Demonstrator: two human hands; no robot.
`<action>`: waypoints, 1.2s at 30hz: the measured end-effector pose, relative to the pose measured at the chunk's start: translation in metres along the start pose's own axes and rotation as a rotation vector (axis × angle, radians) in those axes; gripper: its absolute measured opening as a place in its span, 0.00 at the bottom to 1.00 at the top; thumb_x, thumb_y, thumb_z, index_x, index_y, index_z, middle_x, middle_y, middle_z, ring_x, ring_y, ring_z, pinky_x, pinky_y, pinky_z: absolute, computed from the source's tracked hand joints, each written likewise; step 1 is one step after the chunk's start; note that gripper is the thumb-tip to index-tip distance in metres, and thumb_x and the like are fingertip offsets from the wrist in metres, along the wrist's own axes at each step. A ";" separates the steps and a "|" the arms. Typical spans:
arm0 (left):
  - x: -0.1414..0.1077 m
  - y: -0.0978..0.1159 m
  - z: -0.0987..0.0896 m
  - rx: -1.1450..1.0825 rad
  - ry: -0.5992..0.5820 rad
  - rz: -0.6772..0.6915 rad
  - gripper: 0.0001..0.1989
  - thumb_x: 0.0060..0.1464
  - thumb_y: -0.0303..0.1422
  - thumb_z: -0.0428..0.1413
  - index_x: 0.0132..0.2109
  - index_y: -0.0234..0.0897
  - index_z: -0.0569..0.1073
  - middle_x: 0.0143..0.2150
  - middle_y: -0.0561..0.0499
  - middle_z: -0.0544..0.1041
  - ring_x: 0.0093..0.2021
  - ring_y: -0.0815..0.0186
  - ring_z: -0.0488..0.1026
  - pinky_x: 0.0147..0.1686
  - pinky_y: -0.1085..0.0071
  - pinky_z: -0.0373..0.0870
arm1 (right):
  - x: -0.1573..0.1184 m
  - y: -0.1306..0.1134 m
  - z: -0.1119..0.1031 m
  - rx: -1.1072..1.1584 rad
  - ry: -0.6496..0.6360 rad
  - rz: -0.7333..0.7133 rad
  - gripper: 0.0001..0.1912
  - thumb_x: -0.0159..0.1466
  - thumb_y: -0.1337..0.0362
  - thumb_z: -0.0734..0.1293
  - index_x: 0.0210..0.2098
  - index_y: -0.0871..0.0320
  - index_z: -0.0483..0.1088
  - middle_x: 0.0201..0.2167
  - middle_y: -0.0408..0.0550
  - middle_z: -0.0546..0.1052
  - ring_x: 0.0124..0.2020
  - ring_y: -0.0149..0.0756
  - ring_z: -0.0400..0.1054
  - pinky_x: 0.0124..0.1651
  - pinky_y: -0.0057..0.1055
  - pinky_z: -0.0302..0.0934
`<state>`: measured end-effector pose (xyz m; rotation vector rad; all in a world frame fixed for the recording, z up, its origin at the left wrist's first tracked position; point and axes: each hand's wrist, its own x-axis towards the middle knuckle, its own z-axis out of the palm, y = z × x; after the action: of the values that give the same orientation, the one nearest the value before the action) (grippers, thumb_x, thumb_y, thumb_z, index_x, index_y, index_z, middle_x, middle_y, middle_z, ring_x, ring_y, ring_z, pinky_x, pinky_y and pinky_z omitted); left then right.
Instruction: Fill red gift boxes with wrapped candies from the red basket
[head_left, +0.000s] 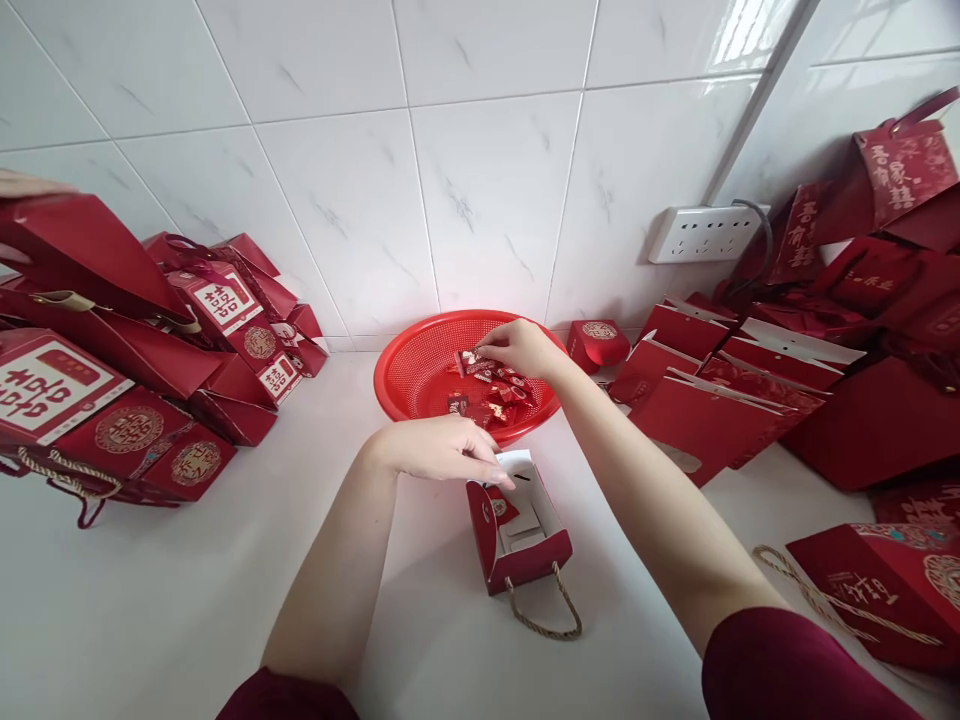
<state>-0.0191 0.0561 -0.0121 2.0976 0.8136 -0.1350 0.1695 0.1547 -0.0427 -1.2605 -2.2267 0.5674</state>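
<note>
A red perforated basket [397, 365] holds several small red wrapped packets [514, 393] near the wall. My right hand [525, 350] is over the basket, its fingers pinched on the edge of one packet [472, 362]. In front of the basket stands an open red gift box [532, 568] with a white inside and a rope handle; a small red packet [501, 507] lies in it. My left hand [450, 452] is at the box's far left edge, fingers pointing down over the opening; what its fingertips hold, if anything, is hidden.
Red gift boxes [127, 430] are stacked at the left, where another person's hand [34, 185] rests on one. Red bags [720, 400] and boxes crowd the right. A small red box [598, 345] stands by the tiled wall, below a white power strip [705, 235].
</note>
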 end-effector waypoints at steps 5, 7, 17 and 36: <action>-0.015 0.016 0.001 0.035 0.340 -0.066 0.19 0.56 0.50 0.56 0.36 0.41 0.82 0.36 0.51 0.79 0.36 0.64 0.73 0.33 0.72 0.64 | -0.080 -0.023 -0.013 0.734 0.113 -0.002 0.15 0.62 0.54 0.71 0.38 0.60 0.75 0.32 0.48 0.80 0.30 0.33 0.73 0.31 0.28 0.69; -0.017 0.021 0.003 0.082 0.461 -0.134 0.22 0.54 0.54 0.56 0.34 0.40 0.80 0.31 0.52 0.78 0.31 0.66 0.70 0.29 0.72 0.62 | -0.103 -0.032 -0.017 0.822 0.126 0.017 0.14 0.59 0.55 0.73 0.35 0.60 0.74 0.30 0.46 0.79 0.29 0.31 0.73 0.29 0.27 0.69; -0.024 0.050 0.015 -0.040 0.679 0.025 0.13 0.60 0.44 0.55 0.35 0.39 0.74 0.34 0.55 0.76 0.36 0.68 0.71 0.36 0.73 0.66 | -0.149 -0.042 -0.040 0.836 0.030 -0.049 0.11 0.61 0.57 0.73 0.36 0.59 0.75 0.32 0.46 0.79 0.31 0.31 0.73 0.31 0.27 0.69; -0.026 0.057 0.021 0.022 0.876 0.020 0.12 0.59 0.37 0.56 0.30 0.36 0.73 0.30 0.53 0.75 0.34 0.69 0.69 0.35 0.72 0.65 | -0.167 -0.043 -0.047 -0.011 0.817 -0.047 0.09 0.66 0.67 0.62 0.39 0.52 0.74 0.14 0.36 0.65 0.18 0.31 0.64 0.29 0.31 0.63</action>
<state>-0.0012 0.0033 0.0230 2.1643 1.2810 0.8420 0.2428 -0.0064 -0.0185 -1.1580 -1.5591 -0.0071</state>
